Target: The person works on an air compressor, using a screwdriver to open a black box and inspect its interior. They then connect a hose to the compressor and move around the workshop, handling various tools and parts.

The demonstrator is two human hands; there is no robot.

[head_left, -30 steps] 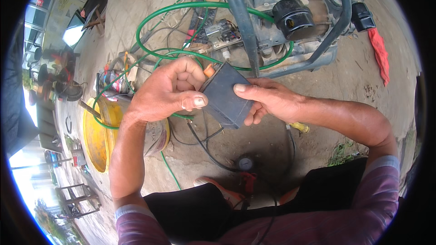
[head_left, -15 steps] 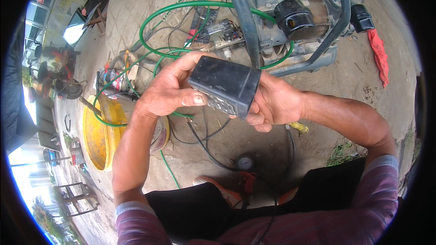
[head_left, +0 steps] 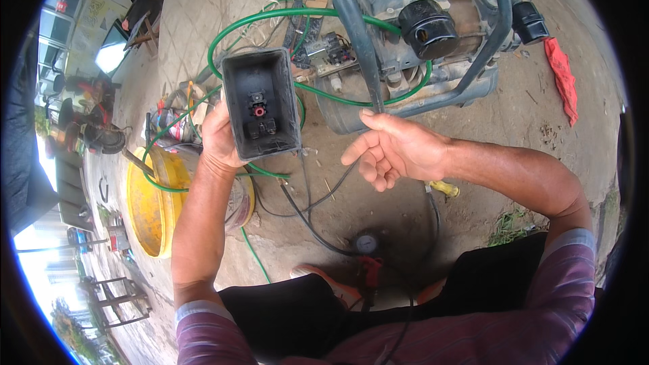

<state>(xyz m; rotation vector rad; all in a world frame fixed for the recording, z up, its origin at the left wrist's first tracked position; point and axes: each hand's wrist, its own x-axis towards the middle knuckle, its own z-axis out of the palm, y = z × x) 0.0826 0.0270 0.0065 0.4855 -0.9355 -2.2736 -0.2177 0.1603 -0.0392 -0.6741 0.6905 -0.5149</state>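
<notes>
My left hand [head_left: 220, 136] grips a black box-shaped plastic cover [head_left: 282, 105] by its left side, with the fingers mostly hidden behind it. The hollow inside of the cover faces me and shows a small red part and black fittings at its bottom. To the right, apart from the cover, my right hand [head_left: 405, 152] is open and empty, its thumb out and its fingers loosely bent. Beyond it stands an air compressor [head_left: 399, 40] with a tubular handle. A bare metal switch assembly [head_left: 330, 53] lies beside the compressor's left end.
A green hose [head_left: 270, 13] loops from the compressor across the ground. The yellow bucket [head_left: 159, 206] stands at left, near tangled cables and tools. A pressure gauge [head_left: 366, 243] lies by my feet, a yellow-handled tool [head_left: 444, 189] right of it. A red cloth [head_left: 561, 81] lies far right.
My left hand has moved left with the cover and turned its hollow side toward me. My right hand has let go of the cover.
</notes>
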